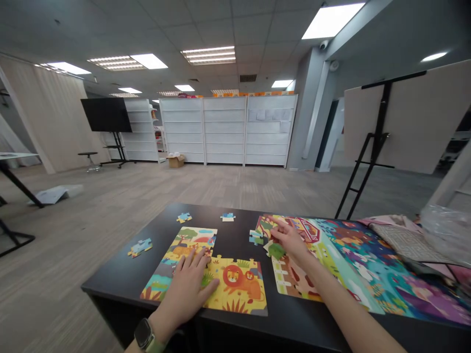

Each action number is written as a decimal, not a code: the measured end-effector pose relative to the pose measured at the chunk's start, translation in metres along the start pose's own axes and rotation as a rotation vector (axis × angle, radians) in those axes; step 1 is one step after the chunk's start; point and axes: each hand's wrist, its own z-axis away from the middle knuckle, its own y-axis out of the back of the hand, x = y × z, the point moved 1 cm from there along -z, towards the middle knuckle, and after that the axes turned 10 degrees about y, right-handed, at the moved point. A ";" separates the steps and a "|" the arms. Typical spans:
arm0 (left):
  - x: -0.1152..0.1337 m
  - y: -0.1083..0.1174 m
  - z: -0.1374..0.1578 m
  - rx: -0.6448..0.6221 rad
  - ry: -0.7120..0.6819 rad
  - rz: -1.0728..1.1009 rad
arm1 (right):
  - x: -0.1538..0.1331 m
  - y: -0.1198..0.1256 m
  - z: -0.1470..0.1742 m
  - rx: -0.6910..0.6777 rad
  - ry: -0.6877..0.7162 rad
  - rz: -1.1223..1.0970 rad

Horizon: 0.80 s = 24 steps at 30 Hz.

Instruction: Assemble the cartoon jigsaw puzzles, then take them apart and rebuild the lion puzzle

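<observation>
"Where does our unfinished puzzle lie?"

"By the near edge of the table, toward the left, its missing corner facing the far edge. Our left hand rests on it palm down, fingers spread, gripping nothing."

"And our right hand?"

"Half curled over the green piece, at the left side of the farm picture. We can't tell whether finger and thumb pinch it or only touch it."

"How do we handle it well?"

"We'd best hold it by its rim, picture up, and lift it high enough not to snag the farm picture. Our left palm should press lightly, so the joined pieces don't buckle."

"What should our sleeves avoid?"

"The blue piece near the left edge, the small piece near the far left corner, and the pale piece at the far edge."
</observation>
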 end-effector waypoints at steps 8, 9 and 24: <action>-0.001 -0.001 0.000 0.005 -0.005 0.004 | -0.007 -0.006 0.002 0.060 0.022 0.008; -0.001 -0.001 0.000 0.005 -0.003 0.004 | -0.008 -0.007 0.002 0.056 0.026 -0.006; 0.002 0.002 0.001 0.000 0.000 -0.003 | -0.010 -0.013 0.006 0.000 0.050 0.007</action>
